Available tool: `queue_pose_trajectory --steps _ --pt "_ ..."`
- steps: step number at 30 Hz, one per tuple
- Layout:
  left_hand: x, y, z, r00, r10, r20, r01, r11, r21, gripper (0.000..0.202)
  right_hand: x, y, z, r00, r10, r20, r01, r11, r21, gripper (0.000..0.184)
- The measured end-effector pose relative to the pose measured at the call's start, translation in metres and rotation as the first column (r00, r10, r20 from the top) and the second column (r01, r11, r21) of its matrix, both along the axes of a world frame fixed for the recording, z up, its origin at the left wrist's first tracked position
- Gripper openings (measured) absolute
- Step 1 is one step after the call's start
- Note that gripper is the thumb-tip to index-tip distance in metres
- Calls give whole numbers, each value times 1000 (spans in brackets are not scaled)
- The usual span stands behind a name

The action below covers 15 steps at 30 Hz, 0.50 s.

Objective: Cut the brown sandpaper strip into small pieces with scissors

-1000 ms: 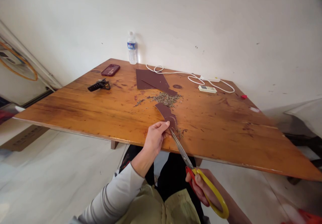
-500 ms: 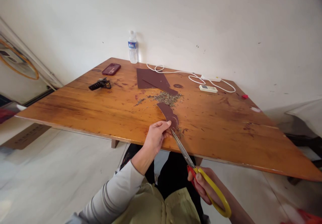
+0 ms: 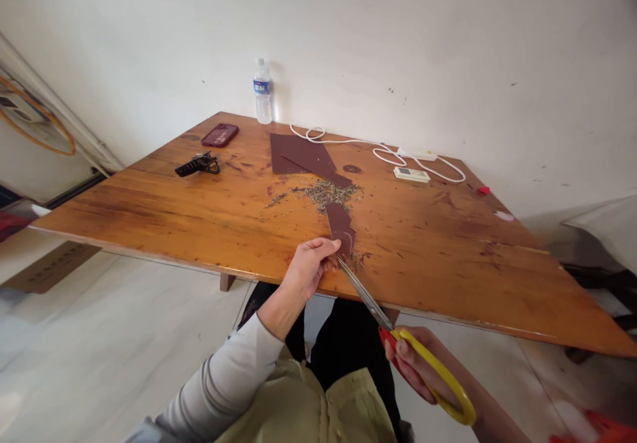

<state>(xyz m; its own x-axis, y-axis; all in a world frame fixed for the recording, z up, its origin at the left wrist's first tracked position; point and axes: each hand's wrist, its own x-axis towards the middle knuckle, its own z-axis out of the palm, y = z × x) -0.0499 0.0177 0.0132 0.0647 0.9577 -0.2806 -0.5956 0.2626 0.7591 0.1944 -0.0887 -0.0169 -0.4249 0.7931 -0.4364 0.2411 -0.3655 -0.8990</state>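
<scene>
Near the front edge of the table, my left hand (image 3: pixel 311 264) pinches a jagged strip of dark brown sheet (image 3: pixel 340 223) at its near end. My right hand (image 3: pixel 415 363) is closed around the handles of scissors (image 3: pixel 365 295), one loop yellow, the other red. The blade tips meet the strip's near end, just beside my left fingertips. Beyond the strip lies a heap of small shredded bits (image 3: pixel 329 194). Larger brown sheets (image 3: pixel 298 151) lie flat behind that heap, one overlapping the other.
A water bottle (image 3: pixel 262 95) stands by the wall. On the left are a dark red phone (image 3: pixel 220 135) and a black claw clip (image 3: pixel 198 164). A white cable (image 3: pixel 348 141) runs along the back to a power strip (image 3: pixel 418 155), near a small white remote (image 3: pixel 411 175).
The brown strip has swung so its far end points further right and more straight away from me. My right hand and the scissors have shifted slightly right.
</scene>
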Motion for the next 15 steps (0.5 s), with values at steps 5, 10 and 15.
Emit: queue_pose_trajectory --steps 5,10,15 --pt "-2 1 -4 999 -41 -35 41 999 15 43 4 3 12 993 -46 113 44 999 18 61" --pt "-5 1 -4 994 -106 -21 106 994 -2 44 9 10 9 964 -122 237 117 992 36 44" --pt "1 -1 -2 999 -39 34 39 999 -7 45 8 9 -9 980 -64 186 52 996 72 35"
